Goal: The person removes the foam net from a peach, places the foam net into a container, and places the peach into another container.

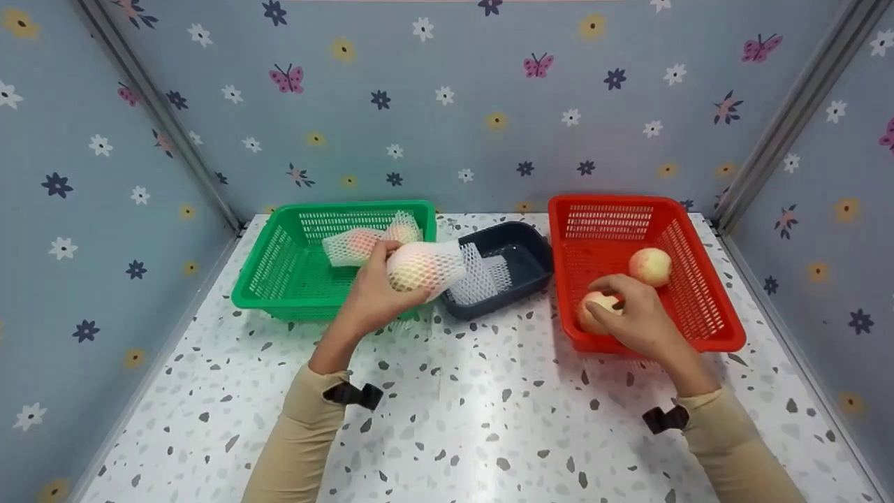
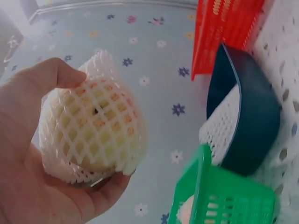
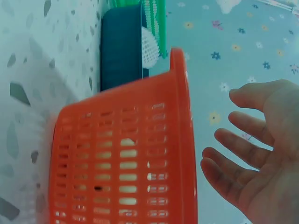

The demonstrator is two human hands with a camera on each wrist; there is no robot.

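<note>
My left hand [image 1: 374, 290] grips an apple [image 1: 415, 269] in a white foam net, held up over the near right corner of the green basket [image 1: 279, 304]. In the left wrist view, the thumb lies on the top of the netted apple [image 2: 100, 123] and the fingers support it from below. My right hand [image 1: 639, 318] hovers over the near side of the red basket [image 1: 723, 342], fingers apart and loosely bent, holding nothing. Below its fingertips lies a bare apple [image 1: 590, 318], partly hidden by the hand. Another bare apple [image 1: 650, 267] lies farther back in that basket.
Inside the green basket are a netted apple [image 1: 360, 242] and a second netted apple [image 1: 404, 230]. A dark blue tray [image 1: 538, 251] stands between the baskets, with flattened white foam nets [image 1: 482, 276] at its left end. Patterned panels [image 1: 447, 126] enclose the speckled table [image 1: 482, 419].
</note>
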